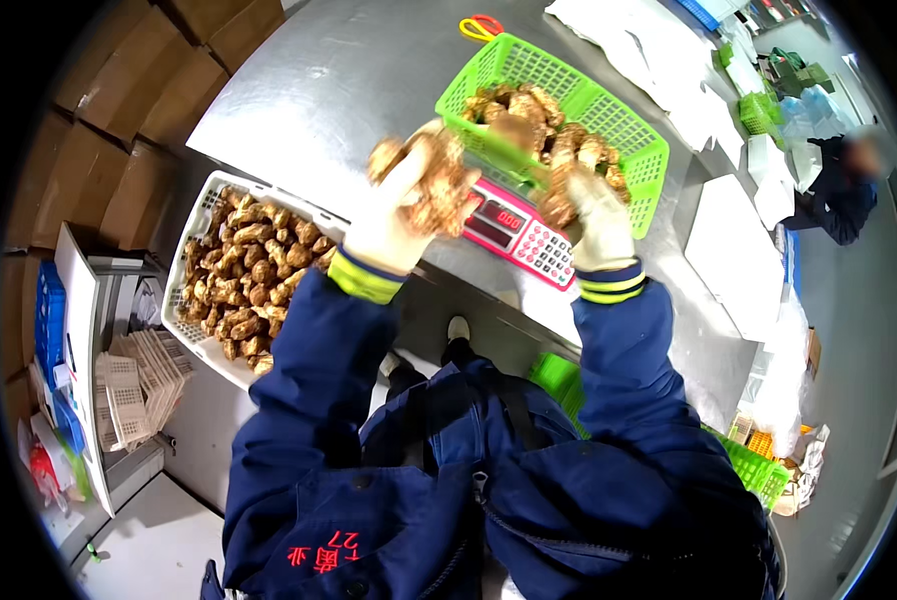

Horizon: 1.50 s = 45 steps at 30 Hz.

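Observation:
In a pale glove, my left hand is closed round a bunch of brown, knobby mushrooms, held up left of the scale. My right hand, gloved too, grips a mushroom by the near edge of a green plastic basket. Several mushrooms lie inside that basket, and one brown shape among them is smeared by motion. The basket appears to rest on a digital scale with a pink-red keypad front. Left of me, a white plastic crate holds many more mushrooms.
The scale stands on a steel table. Red and yellow scissor-like handles lie beyond the basket. Cardboard boxes are stacked at far left. White sheets lie on the right. Another person is farther right.

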Available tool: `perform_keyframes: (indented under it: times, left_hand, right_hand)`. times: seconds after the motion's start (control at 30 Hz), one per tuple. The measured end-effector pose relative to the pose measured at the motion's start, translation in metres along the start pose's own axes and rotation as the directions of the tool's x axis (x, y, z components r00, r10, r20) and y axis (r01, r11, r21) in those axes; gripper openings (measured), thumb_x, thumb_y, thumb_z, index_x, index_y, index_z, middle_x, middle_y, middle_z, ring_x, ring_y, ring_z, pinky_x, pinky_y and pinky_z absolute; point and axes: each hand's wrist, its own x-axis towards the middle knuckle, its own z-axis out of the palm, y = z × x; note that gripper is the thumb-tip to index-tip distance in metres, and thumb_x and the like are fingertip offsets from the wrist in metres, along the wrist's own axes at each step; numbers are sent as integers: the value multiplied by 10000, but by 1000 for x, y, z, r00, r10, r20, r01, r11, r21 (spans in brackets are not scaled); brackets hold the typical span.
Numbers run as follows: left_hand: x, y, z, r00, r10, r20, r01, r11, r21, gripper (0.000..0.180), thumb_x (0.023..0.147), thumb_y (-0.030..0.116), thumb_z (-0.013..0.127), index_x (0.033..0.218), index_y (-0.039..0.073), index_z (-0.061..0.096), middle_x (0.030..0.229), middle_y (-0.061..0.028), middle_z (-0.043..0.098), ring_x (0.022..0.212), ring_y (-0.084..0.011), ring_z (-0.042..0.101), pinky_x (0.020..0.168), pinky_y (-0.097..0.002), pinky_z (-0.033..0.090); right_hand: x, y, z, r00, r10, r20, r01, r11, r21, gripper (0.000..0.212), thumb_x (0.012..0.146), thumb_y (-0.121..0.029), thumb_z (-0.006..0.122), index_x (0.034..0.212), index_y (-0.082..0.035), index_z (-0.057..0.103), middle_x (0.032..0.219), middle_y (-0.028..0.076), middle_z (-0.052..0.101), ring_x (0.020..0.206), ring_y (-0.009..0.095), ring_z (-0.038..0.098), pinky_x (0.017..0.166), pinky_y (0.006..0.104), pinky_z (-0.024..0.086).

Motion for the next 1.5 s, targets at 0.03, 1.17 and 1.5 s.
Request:
perform_keyframes:
  times: [0.03,1.17,1.5]
  left_hand:
    - [19,4,12,1000,-17,22,15,997,78,527,923,306,602,1387,144,412,1286,-113,546,1135,-353,568,959,-506,464]
    - [-326,-37,-190,391,116,-913,-315,949,-14,343,946,312,561,1239,139,604,724,-3,630,486,-50,421,464,-179,335]
    - [-336,-44,-195,573,296,-764,-182,955,233,503,922,150,580,1391,81,411,1217,-117,577,1072,-215,592,929,-345,483]
  right_hand:
    - [0,-2,-1,992,-54,-118,55,998,6,537,896,-221,659,1326,43,475,1236,204,581,1059,270,603,918,357,484]
    - [-98,237,179,358,279,891,694,559,-454,470,807,-101,671,1264,-72,562,1171,167,626,1059,314,608,929,364,483]
    - [-78,234,195,471,558,684,133,721,-680,249,840,-39,669,1084,13,663,1023,94,683,954,124,614,855,246,489]
